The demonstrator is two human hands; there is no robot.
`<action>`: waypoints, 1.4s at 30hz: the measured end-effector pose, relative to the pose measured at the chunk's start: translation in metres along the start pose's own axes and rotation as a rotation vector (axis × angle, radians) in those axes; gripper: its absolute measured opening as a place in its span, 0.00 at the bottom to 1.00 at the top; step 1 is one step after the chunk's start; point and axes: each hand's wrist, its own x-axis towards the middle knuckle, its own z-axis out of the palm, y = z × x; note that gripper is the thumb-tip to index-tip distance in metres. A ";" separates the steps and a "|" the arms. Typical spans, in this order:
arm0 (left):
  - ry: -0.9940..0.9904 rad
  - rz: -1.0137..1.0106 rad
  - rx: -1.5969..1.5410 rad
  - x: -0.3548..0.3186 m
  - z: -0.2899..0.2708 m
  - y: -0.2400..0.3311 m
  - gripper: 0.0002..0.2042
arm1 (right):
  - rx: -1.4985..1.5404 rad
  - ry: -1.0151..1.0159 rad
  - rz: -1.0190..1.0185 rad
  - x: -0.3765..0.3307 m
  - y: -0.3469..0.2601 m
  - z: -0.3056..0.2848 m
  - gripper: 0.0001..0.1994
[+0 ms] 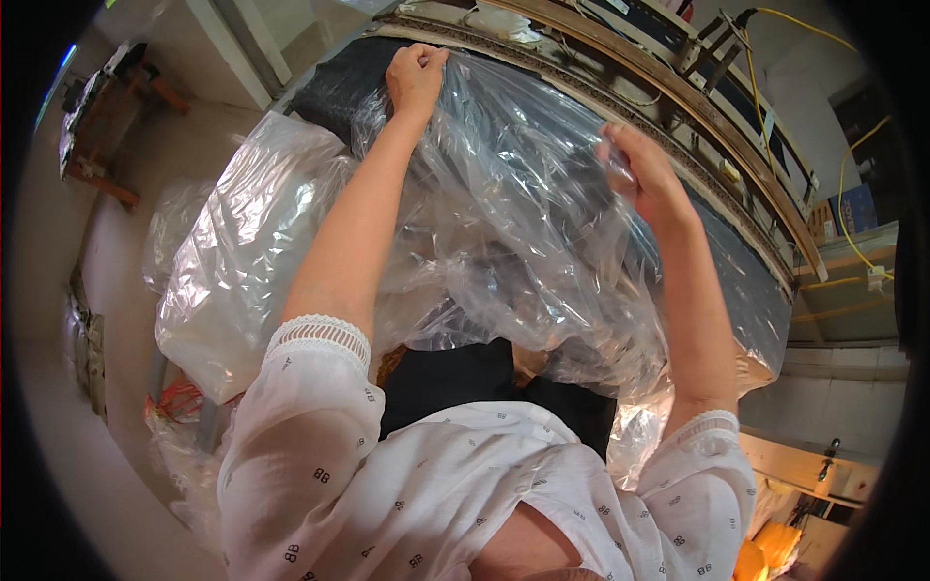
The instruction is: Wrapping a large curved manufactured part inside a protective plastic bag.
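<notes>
A large sheet of clear plastic film [523, 203] lies crumpled and glossy over a dark work surface [334, 82] and hangs down toward my lap. At the far edge, my left hand [417, 79] is closed, fingertips pinching the film. Farther right and a little nearer, my right hand [639, 169] is closed around a gathered part of the same film; it is slightly blurred. Between the two hands the film is drawn into long creases. More of it spreads in a shiny heap left of my left forearm.
Behind the surface runs a long machine frame with a wooden bar [668, 87]. A yellow cable [848, 179] hangs at the right. A wooden stand [107, 145] is at the far left. Orange material [770, 552] lies at the lower right.
</notes>
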 end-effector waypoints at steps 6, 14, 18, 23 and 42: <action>-0.005 0.013 0.027 -0.001 -0.004 -0.005 0.10 | -0.211 -0.476 0.114 -0.135 0.030 -0.056 0.21; -0.093 0.053 0.134 0.011 0.002 -0.019 0.13 | 0.688 -0.381 -1.121 -0.299 -0.038 -0.101 0.07; -0.149 0.088 0.221 0.030 -0.007 -0.044 0.14 | 0.362 0.510 -1.004 -0.329 0.046 -0.209 0.03; -0.369 0.249 0.384 0.028 -0.046 -0.047 0.13 | -0.019 1.108 -0.111 -0.310 0.148 -0.216 0.08; -0.272 0.273 0.535 0.010 -0.070 -0.036 0.15 | -1.208 1.159 -0.131 -0.229 0.092 -0.272 0.15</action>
